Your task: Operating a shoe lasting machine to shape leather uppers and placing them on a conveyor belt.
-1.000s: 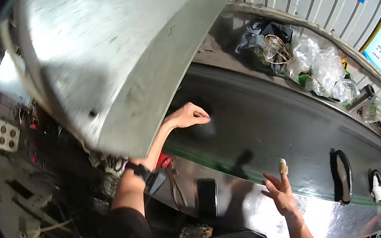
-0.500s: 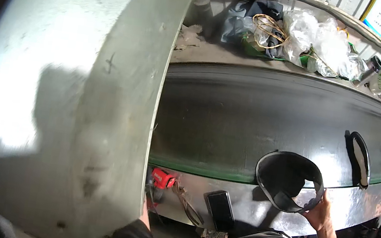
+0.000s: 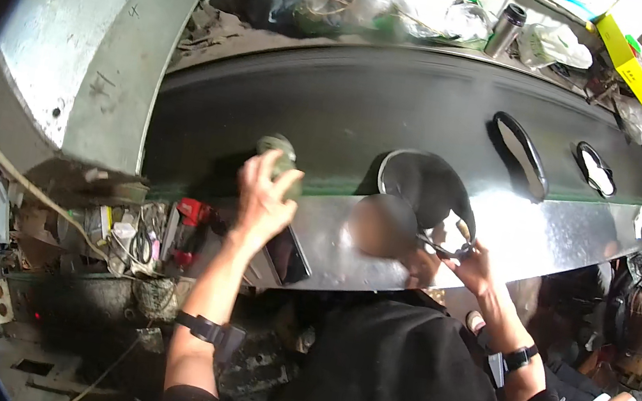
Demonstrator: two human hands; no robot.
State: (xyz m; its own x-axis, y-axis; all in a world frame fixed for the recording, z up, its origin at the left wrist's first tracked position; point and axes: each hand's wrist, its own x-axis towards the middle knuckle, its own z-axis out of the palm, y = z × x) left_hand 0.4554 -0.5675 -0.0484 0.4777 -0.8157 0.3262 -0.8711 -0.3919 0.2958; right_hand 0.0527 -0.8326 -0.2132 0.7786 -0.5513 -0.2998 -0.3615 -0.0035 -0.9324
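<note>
- Black rubber conveyor belt [image 3: 369, 100] runs across the whole view, with a shiny sheet-metal skirt [image 3: 548, 234] along its near edge.
- Grey metal housing [image 3: 69, 55] rises at the left, over the belt's end.
- Cluttered ledge [image 3: 416, 7] behind the belt carries plastic bags, a coil of wire and a steel flask [image 3: 506, 27].
- Two dark oval soles [image 3: 520, 154] lie flat on the belt to the right, well apart from the hands.
- Dark rounded shoe part [image 3: 423, 184], like a shell or upper, sits at the belt's near edge, tipped up; the right hand [image 3: 470, 266] is closed on its lower rim, fingers curled under.
- It looks thin, light and flexible, so I judge it would buckle if pinched mid-panel; the thicker rim, where the hand already grips, seems the sound place to hold.
- Left hand [image 3: 261, 201] is raised at the belt's near edge, fingers wrapped round a small greenish round piece [image 3: 282, 158]; blur hides what it is. It seems light and firm, easily held by its sides.
- Another person sits at the far right, low in the view.
</note>
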